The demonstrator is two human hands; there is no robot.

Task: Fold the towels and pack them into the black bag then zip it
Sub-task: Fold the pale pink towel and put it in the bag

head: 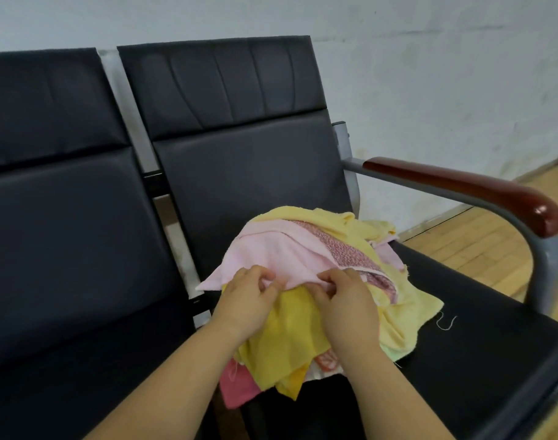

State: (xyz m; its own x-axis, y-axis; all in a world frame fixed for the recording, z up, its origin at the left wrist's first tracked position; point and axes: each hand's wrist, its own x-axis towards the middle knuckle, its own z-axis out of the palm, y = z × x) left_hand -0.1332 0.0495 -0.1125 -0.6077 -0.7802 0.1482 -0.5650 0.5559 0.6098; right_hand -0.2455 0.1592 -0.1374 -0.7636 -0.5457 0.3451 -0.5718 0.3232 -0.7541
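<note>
**Both hands pinch the pink towel's near edge on top of the heap**

The left hand [244, 296] has its fingers curled and pinches the near hem of the pale pink towel [265, 252]. The right hand [344, 296] does the same just beside it, thumb and fingers closed on that same hem, so the two grips sit close together along one edge.

The pink towel lies on top of a loose pile of towels [398, 312] on the seat of the right-hand black chair [481, 360]. Under it lie a bright yellow towel [290, 338], a pale yellow one, a pink patterned cloth [347, 246], and a deeper pink piece [239, 389] hanging at the front edge of the seat.

By the look of it the cloth is light, soft and limp. It should drape and sag rather than hold a shape, and the frayed edges and a loose thread [446, 322] on the seat suggest it may snag. A hold at two corners of one hem, hands spread apart, would likely open it flat for folding; the present grips look too close for that.

The black bag is not in view.

No brand, label or readable writing shows on the towels, the chairs, the armrest [461, 185] or the wall [430, 74].
</note>
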